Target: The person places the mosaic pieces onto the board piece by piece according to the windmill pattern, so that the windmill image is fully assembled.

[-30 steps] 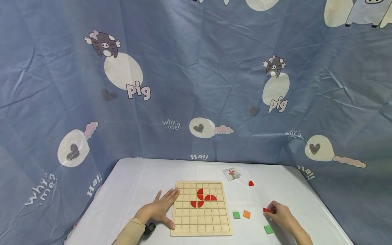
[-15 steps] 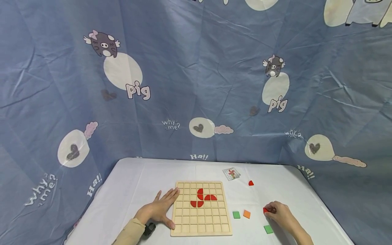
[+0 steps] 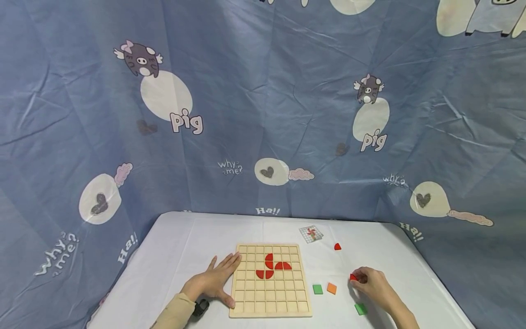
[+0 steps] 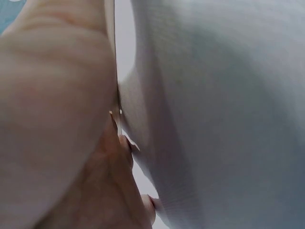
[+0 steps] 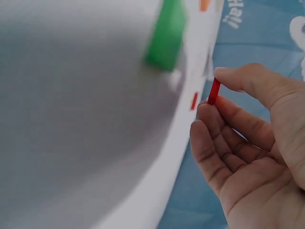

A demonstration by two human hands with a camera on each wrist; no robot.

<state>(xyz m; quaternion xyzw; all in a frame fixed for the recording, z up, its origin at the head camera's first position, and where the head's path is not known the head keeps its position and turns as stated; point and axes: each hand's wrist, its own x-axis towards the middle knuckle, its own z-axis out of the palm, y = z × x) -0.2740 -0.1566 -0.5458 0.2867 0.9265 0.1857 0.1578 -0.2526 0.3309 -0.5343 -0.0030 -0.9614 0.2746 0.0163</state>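
Observation:
My left hand point(image 3: 213, 280) lies with spread, straight fingers along the left edge of a wooden grid board point(image 3: 283, 297), thumb at its lower left. Several red quarter-round tiles point(image 3: 269, 264) sit in cells in the board's upper middle. To the right of the board, my right hand point(image 3: 371, 284) pinches one red tile point(image 5: 214, 90) between thumb and fingertips, over the white table. In the right wrist view this tile stands on edge, clear of the table. The left wrist view shows only part of the hand and the pale cloth close up.
A green square tile point(image 3: 318, 289) and an orange one point(image 3: 331, 288) lie beside the board. Another green tile point(image 3: 360, 309) is below my right hand. Farther back are a loose red tile point(image 3: 337, 246) and small pattern cards point(image 3: 311, 233). A blue printed curtain point(image 3: 263, 114) hangs behind.
My right hand has risen slightly and moved a little left and away from me, with the red tile in its fingers. The left hand and the board have stayed in place.

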